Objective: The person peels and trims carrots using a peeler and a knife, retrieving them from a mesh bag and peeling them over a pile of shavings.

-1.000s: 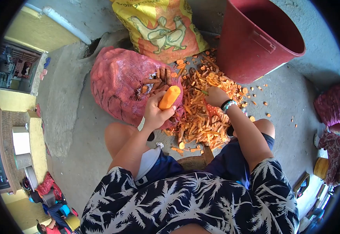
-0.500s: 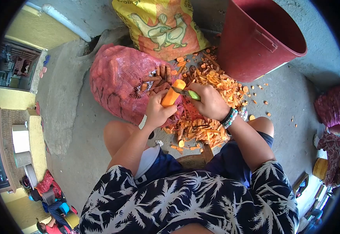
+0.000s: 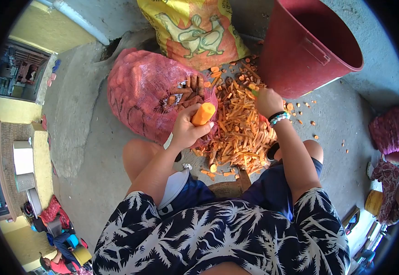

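My left hand (image 3: 188, 130) is closed around a peeled orange carrot (image 3: 203, 114), its cut end pointing up and away from me. Out to the right, my right hand (image 3: 269, 102) grips a green-handled knife (image 3: 255, 92); the blade is hard to make out against the scraps. Beneath both hands spreads a heap of carrot peelings (image 3: 240, 123) with cut ends among them. Just beyond my left hand, a pink mesh sack (image 3: 137, 91) lies open, with unpeeled carrots (image 3: 194, 85) showing at its mouth.
A tall red bin (image 3: 291, 55) stands behind the peelings on the right. Against the wall leans a yellow and orange sack (image 3: 195, 36) printed with birds. Another mesh sack (image 3: 387, 130) sits at far right. A person (image 3: 59, 263) is at the lower left.
My right hand has moved right and away from the carrot with the knife, which was against the carrot's upper end before. My left hand still holds the carrot in nearly the same place.
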A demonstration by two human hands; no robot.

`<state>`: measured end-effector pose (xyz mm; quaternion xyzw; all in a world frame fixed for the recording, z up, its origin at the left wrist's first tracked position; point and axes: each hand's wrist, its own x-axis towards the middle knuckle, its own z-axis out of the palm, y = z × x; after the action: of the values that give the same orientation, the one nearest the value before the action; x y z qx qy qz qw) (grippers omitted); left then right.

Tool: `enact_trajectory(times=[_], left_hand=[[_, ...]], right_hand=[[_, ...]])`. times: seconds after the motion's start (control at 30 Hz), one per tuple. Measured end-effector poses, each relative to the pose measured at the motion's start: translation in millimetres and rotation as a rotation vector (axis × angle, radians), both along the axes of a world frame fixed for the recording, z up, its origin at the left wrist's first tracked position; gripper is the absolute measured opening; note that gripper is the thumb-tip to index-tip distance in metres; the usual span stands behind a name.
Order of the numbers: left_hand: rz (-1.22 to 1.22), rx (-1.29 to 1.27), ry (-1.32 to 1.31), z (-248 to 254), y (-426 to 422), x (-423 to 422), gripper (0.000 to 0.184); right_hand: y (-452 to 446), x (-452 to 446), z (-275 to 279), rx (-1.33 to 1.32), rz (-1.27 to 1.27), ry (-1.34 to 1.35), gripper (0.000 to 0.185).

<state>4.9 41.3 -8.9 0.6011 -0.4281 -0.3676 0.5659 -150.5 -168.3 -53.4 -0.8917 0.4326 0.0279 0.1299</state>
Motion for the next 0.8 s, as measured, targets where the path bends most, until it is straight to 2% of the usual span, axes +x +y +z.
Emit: enact_trajectory(times=[0.03,0.07,0.13,0.17,0.23,0.33,0.43,0.5,0.57,0.63,0.67,0.73,0.8], left_hand=[[-0.017,-0.029,0.011,2,-1,0,0.021],[-0.015,-0.03,0.013,1,-1,1,0.021],[-0.019,-0.017,-0.033,0,-1,4,0.019],[-0.015,-0.019,-0.034,1,-1,4,0.019],[0.027,-0.022,-0.003,5,-3,3,0.02],[0.025,0.011,-0.032,-1,-2,5,0.019],[0.01,0.0,-0.12,4,-5,-3,0.019],[0.018,0.009,-0.159,11,-5,-4,0.019],[0.023,0.017,-0.197,15,-4,-9,0.019],[-0.03,-0.149,-0.214,19,-3,-14,0.018],[-0.035,-0.112,-0.162,20,-3,-15,0.013],[-0.001,-0.117,-0.165,16,-1,-10,0.013],[0.021,-0.125,-0.188,14,-1,-3,0.013]], right_hand=[[2,1,11,-0.082,0.005,-0.179,0.018],[5,2,22,-0.083,0.007,-0.177,0.018],[17,3,47,0.255,0.303,-0.711,0.011],[29,2,61,0.394,0.391,-0.787,0.006],[45,-1,75,0.435,0.607,-0.723,0.006],[60,-1,86,0.378,0.637,-0.608,0.008],[62,0,82,0.349,0.598,-0.639,0.01],[52,4,70,0.354,0.542,-0.57,0.008],[27,13,30,0.426,0.036,-0.302,0.008],[1,5,2,0.073,0.054,-0.239,0.013],[0,6,9,0.071,0.056,-0.24,0.013],[0,3,38,0.394,0.099,-0.642,0.013],[12,-4,63,0.598,0.329,-0.794,0.012]])
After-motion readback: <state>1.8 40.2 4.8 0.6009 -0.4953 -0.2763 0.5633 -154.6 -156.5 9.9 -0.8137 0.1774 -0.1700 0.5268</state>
